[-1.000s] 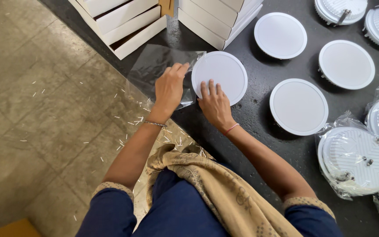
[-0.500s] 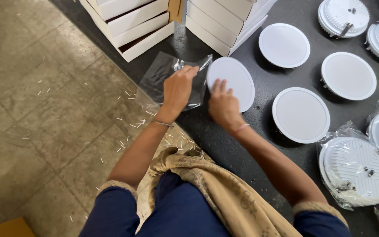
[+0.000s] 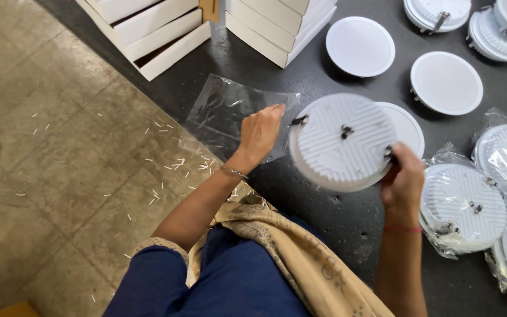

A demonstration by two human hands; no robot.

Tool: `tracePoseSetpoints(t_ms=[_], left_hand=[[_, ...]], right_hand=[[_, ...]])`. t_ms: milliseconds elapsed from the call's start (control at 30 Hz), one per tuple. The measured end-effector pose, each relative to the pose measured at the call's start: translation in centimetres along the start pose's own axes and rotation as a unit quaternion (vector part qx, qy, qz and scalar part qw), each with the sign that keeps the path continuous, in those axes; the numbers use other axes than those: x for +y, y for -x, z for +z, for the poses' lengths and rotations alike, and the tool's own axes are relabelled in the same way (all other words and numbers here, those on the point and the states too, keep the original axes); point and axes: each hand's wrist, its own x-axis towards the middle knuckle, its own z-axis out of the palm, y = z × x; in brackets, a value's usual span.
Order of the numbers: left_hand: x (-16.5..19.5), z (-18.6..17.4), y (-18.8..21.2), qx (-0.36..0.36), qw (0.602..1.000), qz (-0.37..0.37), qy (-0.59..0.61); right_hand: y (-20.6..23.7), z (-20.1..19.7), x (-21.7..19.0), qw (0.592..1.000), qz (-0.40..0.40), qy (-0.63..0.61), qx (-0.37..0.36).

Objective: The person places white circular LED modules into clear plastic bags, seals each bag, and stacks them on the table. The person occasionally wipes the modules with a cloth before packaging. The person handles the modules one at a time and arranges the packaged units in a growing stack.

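Mid-unwrap I reckon: right hand grip clamped on the round light, ribbed back up, left hand pinching the clear bag beside it, so setting it down needs care.

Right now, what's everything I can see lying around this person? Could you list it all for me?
Held round light panel: one, white, ribbed back up, lifted above the dark mat.
Round panels lying face up: three, white; one and one beyond the held one, one partly hidden under it.
Bagged round panels: several, white in clear plastic, at the right edge.
Unbagged panels, back up: at least two, white, top right.
Clear plastic bag: one, flat on the mat by the left hand.
Cardboard boxes: two stacks, white, top.
Dark mat: one, black.
Stone floor: grey-brown, strewn with small white bits.
Left hand: at the bag.
Right hand: gripping the held panel's rim.
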Motion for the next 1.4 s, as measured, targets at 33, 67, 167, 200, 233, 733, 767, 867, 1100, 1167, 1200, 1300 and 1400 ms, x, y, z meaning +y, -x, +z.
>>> tracePoseSetpoints(t_ms=[33, 67, 167, 200, 233, 733, 767, 867, 1100, 1167, 1200, 1300, 1400], left_hand=[[0.3, 0.1, 0.1, -0.002, 1.000, 0.005, 0.010], [0.7, 0.1, 0.2, -0.003, 1.000, 0.011, 0.021], [1.5, 0.0, 0.7, -0.003, 1.000, 0.027, 0.016], [1.9, 0.0, 0.9, -0.019, 0.999, 0.029, 0.006], [2.1, 0.1, 1.1, -0.035, 0.999, 0.030, -0.004], [6.3, 2.0, 2.9, -0.063, 0.994, 0.076, -0.050], [6.6, 2.1, 2.7, -0.068, 0.993, 0.077, -0.050], [7.5, 2.4, 2.9, -0.073, 0.992, 0.095, -0.027], [10.1, 2.4, 3.9, -0.040, 0.990, 0.120, 0.068], [11.0, 2.0, 4.8, -0.045, 0.986, 0.129, 0.091], [11.3, 1.8, 5.4, -0.057, 0.985, 0.132, 0.094], [11.1, 0.6, 6.6, -0.072, 0.981, 0.145, 0.103], [8.9, -1.4, 6.6, -0.087, 0.977, 0.135, 0.140]], right_hand=[[0.8, -0.1, 0.8, 1.000, 0.018, -0.002, 0.019], [1.4, -0.1, 1.6, 0.999, 0.035, -0.005, 0.038], [2.7, 0.5, 3.9, 0.998, 0.057, -0.013, -0.006], [3.2, 0.7, 4.5, 0.998, 0.067, -0.015, -0.006], [3.6, 0.9, 5.0, 0.997, 0.076, -0.017, -0.007], [5.8, 1.9, 7.5, 0.987, 0.148, -0.024, -0.054], [6.0, 2.0, 7.5, 0.986, 0.158, -0.021, -0.058], [6.1, 2.9, 7.6, 0.989, 0.133, -0.054, -0.047], [5.3, 3.3, 9.9, 0.983, 0.134, -0.019, -0.120], [4.4, 3.4, 11.7, 0.986, 0.098, -0.015, -0.134], [4.0, 3.2, 12.7, 0.986, 0.079, 0.016, -0.144], [2.3, 3.2, 15.2, 0.981, 0.056, 0.036, -0.182], [0.8, 3.9, 16.2, 0.963, 0.103, -0.086, -0.233]])
